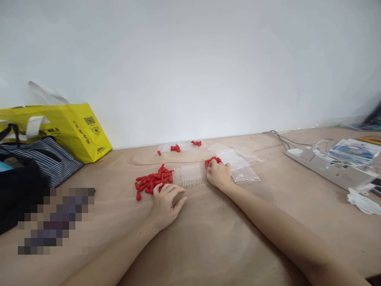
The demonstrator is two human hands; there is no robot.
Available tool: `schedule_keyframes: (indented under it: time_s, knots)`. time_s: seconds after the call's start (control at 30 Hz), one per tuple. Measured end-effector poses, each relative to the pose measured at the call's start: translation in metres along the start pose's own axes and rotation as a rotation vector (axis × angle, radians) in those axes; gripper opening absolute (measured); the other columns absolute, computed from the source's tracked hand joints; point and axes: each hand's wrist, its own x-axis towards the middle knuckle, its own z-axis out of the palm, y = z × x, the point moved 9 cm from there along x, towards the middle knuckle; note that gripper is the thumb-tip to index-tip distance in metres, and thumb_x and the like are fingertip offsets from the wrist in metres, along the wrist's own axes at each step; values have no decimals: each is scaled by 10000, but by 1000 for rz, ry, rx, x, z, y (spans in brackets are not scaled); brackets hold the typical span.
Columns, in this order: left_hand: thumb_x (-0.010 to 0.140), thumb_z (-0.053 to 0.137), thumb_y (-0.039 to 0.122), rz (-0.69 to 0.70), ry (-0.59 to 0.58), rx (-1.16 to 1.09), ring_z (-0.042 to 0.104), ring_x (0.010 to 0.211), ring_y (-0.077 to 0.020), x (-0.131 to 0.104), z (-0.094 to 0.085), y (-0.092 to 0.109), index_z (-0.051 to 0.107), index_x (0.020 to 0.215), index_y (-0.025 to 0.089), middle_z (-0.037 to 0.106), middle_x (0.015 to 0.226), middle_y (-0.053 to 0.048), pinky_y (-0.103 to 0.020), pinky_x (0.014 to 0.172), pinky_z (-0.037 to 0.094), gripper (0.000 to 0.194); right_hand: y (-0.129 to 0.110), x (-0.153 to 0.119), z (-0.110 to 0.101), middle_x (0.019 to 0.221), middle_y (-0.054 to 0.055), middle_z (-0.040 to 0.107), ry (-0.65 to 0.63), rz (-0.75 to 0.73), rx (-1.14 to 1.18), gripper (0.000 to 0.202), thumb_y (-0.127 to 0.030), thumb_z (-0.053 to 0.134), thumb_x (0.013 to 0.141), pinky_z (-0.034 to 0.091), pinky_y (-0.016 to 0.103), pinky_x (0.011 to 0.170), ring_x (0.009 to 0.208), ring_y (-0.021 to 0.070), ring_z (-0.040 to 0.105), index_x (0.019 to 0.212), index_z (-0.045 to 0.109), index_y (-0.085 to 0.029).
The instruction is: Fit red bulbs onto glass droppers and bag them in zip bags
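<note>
A pile of small red bulb-shaped pieces [151,180], like rubber dropper bulbs, lies on the table. My left hand [168,202] rests at the right edge of this pile with its fingers spread, and nothing shows in its grasp. To the right of the pile, thin clear tubes [190,174] lie side by side in a row. At the row's right end, my right hand [219,174] is closed, fingertips pinched down at a cluster of red bulbs [213,160]. Those fingers partly cover the cluster, so exactly what they pinch is hidden.
Clear plastic bags [235,161] lie beyond my right hand. Near the wall, another bag [186,147] bears more red pieces. A yellow bag [80,131] and a striped bag [56,159] stand left. Rightward are a power strip [324,167], cables and a crumpled tissue [363,201].
</note>
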Motion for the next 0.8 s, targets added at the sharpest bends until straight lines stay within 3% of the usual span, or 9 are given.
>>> schedule_keyframes:
  time_s: [0.33, 0.5, 0.57, 0.63, 0.7, 0.8]
  knots:
    - [775, 506, 268, 30, 0, 0, 530, 836, -175, 0, 2, 4, 591, 751, 236, 631, 837, 10, -439, 863, 195, 94, 0, 0, -3, 818, 91, 636, 24, -14, 20, 250, -262, 381, 788, 215, 364, 763, 844, 218, 541, 810, 611, -166]
    - [784, 490, 299, -19, 102, 82, 514, 802, -183, 0, -13, -2, 590, 696, 220, 631, 814, -8, -377, 759, 271, 155, -7, -5, 0, 776, 104, 639, -89, -27, -18, 272, -291, 394, 773, 221, 373, 760, 817, 226, 555, 764, 634, -164]
    - [795, 467, 331, -94, 161, 170, 511, 816, -197, 8, -27, -20, 584, 701, 215, 630, 818, -18, -371, 744, 287, 190, -8, -5, 2, 773, 109, 640, -126, -22, -32, 261, -281, 404, 763, 231, 373, 748, 813, 233, 561, 769, 638, -167]
    - [816, 423, 346, -227, 152, 292, 509, 851, -219, 24, -38, -53, 592, 766, 220, 629, 851, -32, -370, 723, 307, 216, -8, -4, 3, 775, 109, 641, -156, -22, -31, 249, -283, 418, 754, 242, 374, 738, 818, 239, 563, 784, 640, -175]
    - [836, 372, 315, -320, 30, 469, 485, 934, -249, 45, -38, -92, 594, 869, 229, 617, 933, -48, -386, 741, 317, 240, -8, -3, 4, 776, 105, 641, -183, -23, -24, 240, -296, 434, 743, 250, 378, 739, 828, 243, 559, 796, 639, -183]
    - [811, 398, 202, -313, -85, 526, 483, 968, -252, 81, -30, -139, 582, 973, 237, 603, 985, -61, -392, 789, 318, 248, -8, 0, 7, 791, 103, 640, -215, -13, -18, 229, -314, 468, 718, 261, 381, 747, 865, 251, 545, 807, 637, -189]
